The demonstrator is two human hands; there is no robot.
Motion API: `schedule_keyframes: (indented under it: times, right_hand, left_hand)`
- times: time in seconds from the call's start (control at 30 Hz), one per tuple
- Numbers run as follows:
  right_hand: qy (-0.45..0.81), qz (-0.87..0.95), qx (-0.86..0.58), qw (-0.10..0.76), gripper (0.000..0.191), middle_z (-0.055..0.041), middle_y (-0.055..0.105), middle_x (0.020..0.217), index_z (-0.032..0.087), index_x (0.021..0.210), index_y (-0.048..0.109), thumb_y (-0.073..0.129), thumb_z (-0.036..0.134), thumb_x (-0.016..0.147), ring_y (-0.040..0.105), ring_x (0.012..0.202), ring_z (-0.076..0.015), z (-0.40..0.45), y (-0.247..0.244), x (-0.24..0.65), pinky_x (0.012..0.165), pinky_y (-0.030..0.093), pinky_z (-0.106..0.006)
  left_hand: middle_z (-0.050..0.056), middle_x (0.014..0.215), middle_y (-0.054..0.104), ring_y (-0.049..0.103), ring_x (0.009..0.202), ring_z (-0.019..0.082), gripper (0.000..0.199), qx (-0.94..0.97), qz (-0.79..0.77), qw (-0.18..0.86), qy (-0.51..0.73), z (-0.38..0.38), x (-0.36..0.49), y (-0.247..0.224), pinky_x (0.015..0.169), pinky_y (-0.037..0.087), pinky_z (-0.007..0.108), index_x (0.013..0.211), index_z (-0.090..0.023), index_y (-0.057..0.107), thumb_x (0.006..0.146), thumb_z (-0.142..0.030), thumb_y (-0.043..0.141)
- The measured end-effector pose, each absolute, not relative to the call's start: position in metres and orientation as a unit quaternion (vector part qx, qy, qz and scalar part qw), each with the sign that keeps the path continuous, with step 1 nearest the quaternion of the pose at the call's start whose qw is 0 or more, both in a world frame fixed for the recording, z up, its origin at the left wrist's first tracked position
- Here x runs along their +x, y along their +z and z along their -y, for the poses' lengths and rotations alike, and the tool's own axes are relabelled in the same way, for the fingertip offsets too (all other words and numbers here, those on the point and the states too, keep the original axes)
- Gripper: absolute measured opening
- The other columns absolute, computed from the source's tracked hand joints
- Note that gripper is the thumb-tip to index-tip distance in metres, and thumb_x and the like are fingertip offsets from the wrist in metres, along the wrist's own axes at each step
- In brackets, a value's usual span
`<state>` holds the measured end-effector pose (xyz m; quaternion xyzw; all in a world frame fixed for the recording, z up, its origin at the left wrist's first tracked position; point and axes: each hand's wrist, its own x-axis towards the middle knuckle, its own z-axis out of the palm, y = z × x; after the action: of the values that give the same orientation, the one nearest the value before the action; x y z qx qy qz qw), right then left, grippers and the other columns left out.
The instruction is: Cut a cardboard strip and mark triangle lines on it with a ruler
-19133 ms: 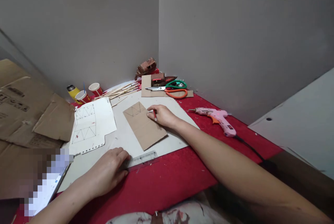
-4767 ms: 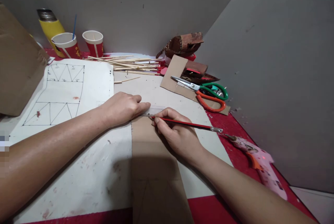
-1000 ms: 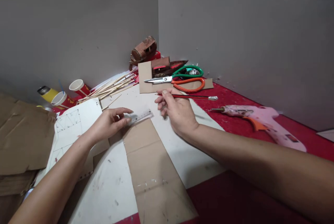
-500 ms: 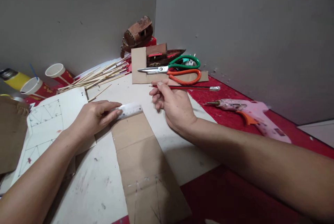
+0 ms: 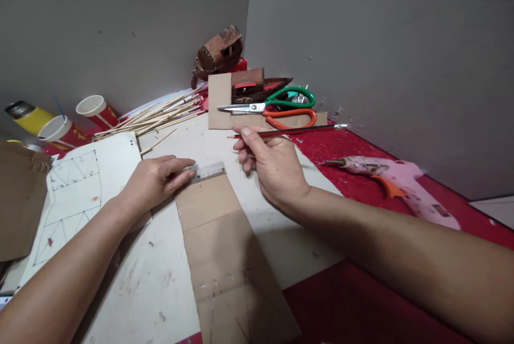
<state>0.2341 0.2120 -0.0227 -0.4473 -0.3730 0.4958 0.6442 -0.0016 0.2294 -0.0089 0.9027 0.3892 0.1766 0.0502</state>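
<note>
My left hand (image 5: 163, 179) pinches the left end of a clear ruler (image 5: 211, 170), which lies across the far edge of a brown cardboard strip (image 5: 219, 226). Pencil lines mark the near part of that strip. In my right hand (image 5: 273, 162) is a dark red and black pencil (image 5: 305, 131), held between thumb and fingers above the white board, its tip pointing left. Beyond this hand lie scissors (image 5: 261, 108) with one green and one orange handle, resting on an L-shaped cardboard piece (image 5: 219, 92).
A pink glue gun (image 5: 395, 181) lies on the red tabletop at right. Wooden skewers (image 5: 160, 116), two paper cups (image 5: 94, 108) and a yellow bottle (image 5: 30, 119) stand or lie at back left. Paper with truss drawings (image 5: 76, 194) is beside my left arm. Brown model boats (image 5: 249, 82) sit near the wall corner.
The whole view has shifted slightly, so things appear farther right. The pencil in my right hand has tilted, its back end now higher. My left hand stays on the ruler.
</note>
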Motion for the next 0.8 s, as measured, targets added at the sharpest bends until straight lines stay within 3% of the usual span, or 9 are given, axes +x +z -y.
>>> schedule_keyframes:
  times: [0.1, 0.53, 0.8]
  right_hand:
    - [0.492, 0.381, -0.451, 0.639, 0.027, 0.0009, 0.063, 0.066, 0.016, 0.086, 0.073, 0.072, 0.042, 0.08, 0.049, 0.049, -0.0066, -0.212, -0.025, 0.234, 0.037, 0.037, -0.017]
    - [0.49, 0.423, -0.438, 0.623, 0.015, 0.0006, 0.065, 0.069, 0.016, 0.087, 0.071, 0.066, 0.027, 0.078, 0.054, 0.053, -0.008, -0.203, -0.019, 0.231, 0.039, 0.04, -0.018]
    - [0.49, 0.49, -0.457, 0.557, 0.006, 0.0026, 0.065, 0.064, 0.019, 0.083, 0.063, 0.064, 0.023, 0.079, 0.054, 0.05, -0.009, -0.197, -0.012, 0.233, 0.041, 0.042, -0.019]
  left_hand:
    - [0.006, 0.087, 0.077, 0.065, 0.062, 0.013, 0.033, 0.904, -0.387, 0.048, 0.177, -0.23, -0.001, -0.01, 0.058, 0.044, 0.025, 0.111, -0.018, 0.076, 0.099, -0.04, 0.054]
    - [0.005, 0.083, 0.076, 0.063, 0.06, 0.013, 0.033, 0.908, -0.38, 0.034, 0.174, -0.23, 0.0, -0.012, 0.056, 0.042, 0.024, 0.109, -0.018, 0.076, 0.1, -0.04, 0.053]
    - [0.005, 0.085, 0.076, 0.064, 0.061, 0.014, 0.032, 0.91, -0.372, 0.026, 0.18, -0.229, 0.0, -0.016, 0.058, 0.043, 0.023, 0.108, -0.019, 0.076, 0.099, -0.041, 0.053]
